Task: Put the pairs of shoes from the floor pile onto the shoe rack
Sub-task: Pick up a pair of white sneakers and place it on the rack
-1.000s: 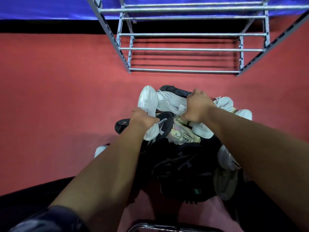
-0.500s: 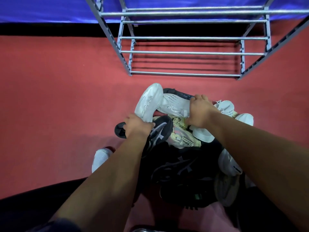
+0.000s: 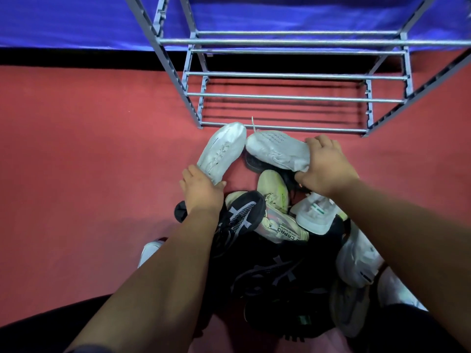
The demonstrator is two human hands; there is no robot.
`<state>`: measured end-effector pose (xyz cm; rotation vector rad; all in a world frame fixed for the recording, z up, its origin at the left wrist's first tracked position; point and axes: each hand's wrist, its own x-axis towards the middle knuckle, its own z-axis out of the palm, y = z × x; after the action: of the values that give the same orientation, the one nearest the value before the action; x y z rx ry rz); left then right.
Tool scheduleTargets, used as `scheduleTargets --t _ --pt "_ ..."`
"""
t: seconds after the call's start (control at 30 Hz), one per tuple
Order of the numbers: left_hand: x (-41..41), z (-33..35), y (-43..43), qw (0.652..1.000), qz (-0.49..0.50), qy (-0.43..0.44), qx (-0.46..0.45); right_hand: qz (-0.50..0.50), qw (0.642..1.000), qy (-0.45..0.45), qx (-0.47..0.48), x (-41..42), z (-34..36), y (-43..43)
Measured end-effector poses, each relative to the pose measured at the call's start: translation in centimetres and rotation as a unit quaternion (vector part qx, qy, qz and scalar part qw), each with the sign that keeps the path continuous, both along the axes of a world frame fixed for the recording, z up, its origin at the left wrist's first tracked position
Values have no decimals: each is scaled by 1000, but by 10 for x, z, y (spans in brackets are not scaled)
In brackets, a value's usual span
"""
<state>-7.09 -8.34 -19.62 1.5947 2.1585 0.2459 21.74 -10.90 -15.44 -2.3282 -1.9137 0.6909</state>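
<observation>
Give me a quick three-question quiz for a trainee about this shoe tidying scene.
1. True or false: the shoe rack already holds shoes.
2. What does the left hand grip? A: a white shoe. B: a black shoe. C: nothing.
3. Fill in: the floor under the shoe pile is ____.
Key: 1 false; 2 A; 3 red.

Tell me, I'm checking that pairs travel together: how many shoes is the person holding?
2. The left white shoe is gripped by the left hand; the right white shoe by the right hand. Both are above the pile's far edge, near the shoe rack.
</observation>
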Motion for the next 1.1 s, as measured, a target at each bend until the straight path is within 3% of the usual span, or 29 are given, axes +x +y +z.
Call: scheduleTargets --t 0.13,0.23,0.27,0.33,0.4,0.43,0.53,0.63,0.73,0.83,0.93,1.1 --pt "5 -11 1 991 26 -50 -122 -87 993 37 -74 -3 -9 3" --pt "9 -18 -3 969 -10 26 -247 -108 983 71 -131 -9 -17 0" --pt "13 -17 -5 969 -41 59 -238 -99 983 75 -137 -8 -19 -1" --pt "26 -11 -7 979 -124 86 -134 -90 985 80 -123 -3 -18 0" --pt "50 -4 -8 976 -211 40 -40 -104 986 84 -103 10 -9 5" --pt "64 0 -10 968 -249 -9 -38 -111 986 82 -97 18 -3 7" --pt "112 17 -24 922 -340 -111 -151 -136 984 76 -81 45 15 5" --pt "155 35 -48 885 -404 -65 -223 -163 982 44 -83 72 27 -9" --pt "186 35 -67 879 -403 10 -255 -191 978 17 -88 92 29 -28" --pt "196 23 -76 899 -351 2 -261 -227 969 14 -99 104 23 -48" --pt "180 23 -64 922 -340 -10 -188 -254 963 17 -87 105 16 -64" --pt "125 27 -22 933 -344 93 -49 -290 955 60 -28 81 9 -66"
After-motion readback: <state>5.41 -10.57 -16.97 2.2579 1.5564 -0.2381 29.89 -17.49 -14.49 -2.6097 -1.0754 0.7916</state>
